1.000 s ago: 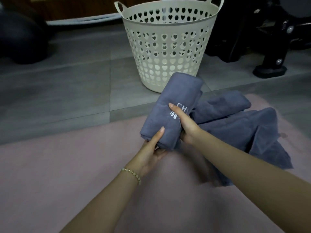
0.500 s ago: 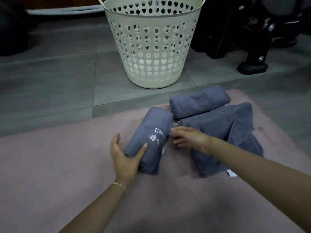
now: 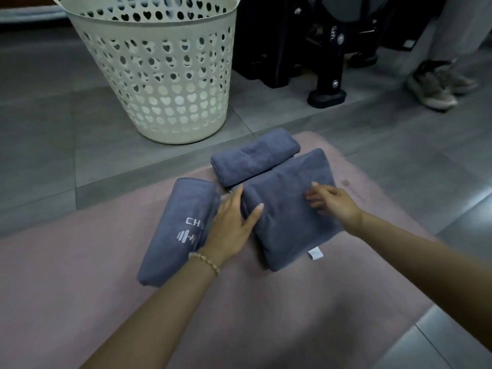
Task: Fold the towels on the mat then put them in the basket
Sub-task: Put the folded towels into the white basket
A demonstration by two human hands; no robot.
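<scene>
Three grey-blue towels lie on the pink mat. A folded towel with white lettering lies at the left. A second folded towel lies at the mat's far edge. The third, larger towel lies flat at the right, with a white tag at its near edge. My left hand rests with straight fingers on this towel's left edge, thumb spread. My right hand touches its top with fingers loosely bent. The cream basket with heart-shaped holes stands on the floor behind the mat.
Grey tiled floor surrounds the mat. Black equipment with a footed stand sits behind at the right of the basket. A person's shoes stand at the far right.
The lettered towel was set down on the mat at the left and released. Both hands moved right onto the larger towel, which now lies flatter. The camera moved closer and tilted down.
</scene>
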